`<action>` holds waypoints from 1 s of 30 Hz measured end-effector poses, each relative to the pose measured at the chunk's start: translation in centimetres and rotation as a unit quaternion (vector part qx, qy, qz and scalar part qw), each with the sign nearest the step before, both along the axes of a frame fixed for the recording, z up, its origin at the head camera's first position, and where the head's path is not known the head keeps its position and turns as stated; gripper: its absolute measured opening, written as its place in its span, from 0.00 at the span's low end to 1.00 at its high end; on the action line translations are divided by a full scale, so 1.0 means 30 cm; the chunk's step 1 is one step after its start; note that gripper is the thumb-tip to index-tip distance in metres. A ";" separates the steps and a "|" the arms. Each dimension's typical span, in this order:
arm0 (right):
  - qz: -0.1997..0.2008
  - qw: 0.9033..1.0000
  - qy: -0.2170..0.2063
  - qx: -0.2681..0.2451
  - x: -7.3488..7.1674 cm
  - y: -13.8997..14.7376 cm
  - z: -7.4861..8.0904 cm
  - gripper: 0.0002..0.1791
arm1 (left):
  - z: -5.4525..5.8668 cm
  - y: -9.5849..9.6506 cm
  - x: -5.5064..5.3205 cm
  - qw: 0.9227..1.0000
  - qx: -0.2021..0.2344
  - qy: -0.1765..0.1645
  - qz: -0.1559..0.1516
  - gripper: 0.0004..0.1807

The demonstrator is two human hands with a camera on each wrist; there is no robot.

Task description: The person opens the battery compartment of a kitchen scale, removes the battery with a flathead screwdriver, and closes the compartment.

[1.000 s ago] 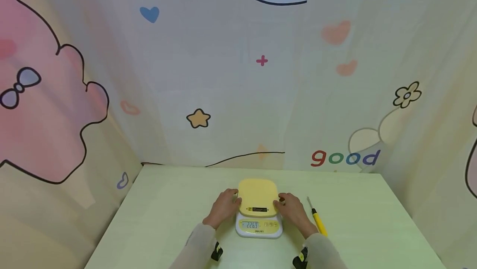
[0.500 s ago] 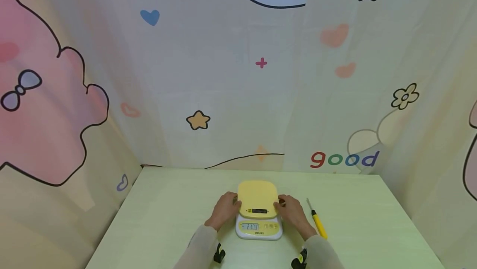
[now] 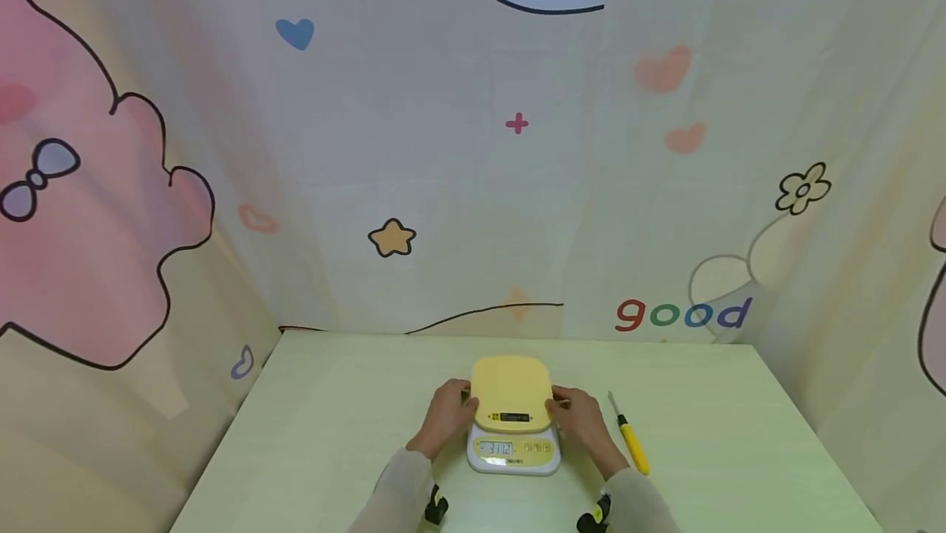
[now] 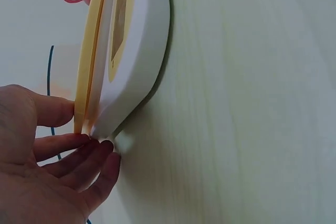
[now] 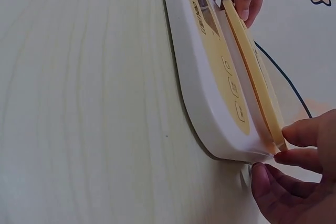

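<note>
A white and yellow kitchen scale (image 3: 513, 468) lies on the table, its display (image 3: 496, 448) lit with digits. On top is its yellow weighing plate (image 3: 512, 385). My left hand (image 3: 446, 418) grips the plate's left edge; in the left wrist view the thumb (image 4: 55, 111) lies on the plate's upper face and the index fingertip meets the rim. On the opposite edge my right hand (image 3: 582, 425) pinches the plate between thumb and index finger, the other fingers curled by the scale's side (image 5: 231, 142). A narrow gap shows between plate and base.
To the right of my right hand lies a screwdriver (image 3: 634, 446) with a yellow handle and thin metal shaft. The pale table (image 3: 332, 418) ends against a printed curtain (image 3: 443, 147) behind and at both sides.
The digits on the scale's display have changed to a higher reading. Both hands keep their places on the plate's edges, with only slight finger shifts. The head view has tilted a little.
</note>
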State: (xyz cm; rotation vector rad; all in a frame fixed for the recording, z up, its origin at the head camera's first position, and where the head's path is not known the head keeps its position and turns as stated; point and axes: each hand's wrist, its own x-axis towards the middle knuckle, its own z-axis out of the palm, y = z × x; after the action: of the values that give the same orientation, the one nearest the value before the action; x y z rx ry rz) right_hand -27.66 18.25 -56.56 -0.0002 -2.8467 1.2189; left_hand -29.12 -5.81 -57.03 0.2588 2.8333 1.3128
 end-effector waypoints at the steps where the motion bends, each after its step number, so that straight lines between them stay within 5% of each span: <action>1: -0.002 1.000 0.000 -0.004 0.001 0.000 0.003 0.22 | 0.002 -0.001 0.001 1.000 0.003 0.003 0.002 0.20; 10: -0.012 1.000 -0.002 -0.019 0.013 0.004 0.011 0.23 | 0.012 -0.011 0.002 0.999 0.036 0.008 0.004 0.20; 15: -0.018 0.998 -0.013 -0.051 0.015 0.006 0.017 0.24 | 0.020 -0.021 0.005 0.996 0.088 0.006 -0.002 0.22; 23: -0.017 0.995 -0.041 -0.094 0.030 0.000 0.046 0.27 | 0.022 -0.030 0.009 0.985 0.172 -0.034 -0.002 0.26; 30: -0.008 0.993 -0.043 -0.111 0.037 -0.001 0.077 0.25 | 0.047 -0.039 0.006 0.981 0.187 -0.047 -0.005 0.27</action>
State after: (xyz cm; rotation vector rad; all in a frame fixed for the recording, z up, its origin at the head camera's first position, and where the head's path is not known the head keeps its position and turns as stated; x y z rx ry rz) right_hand -26.55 18.21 -54.24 -0.0863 -2.7570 1.5625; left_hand -28.95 -6.98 -55.61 0.2035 2.4869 1.7966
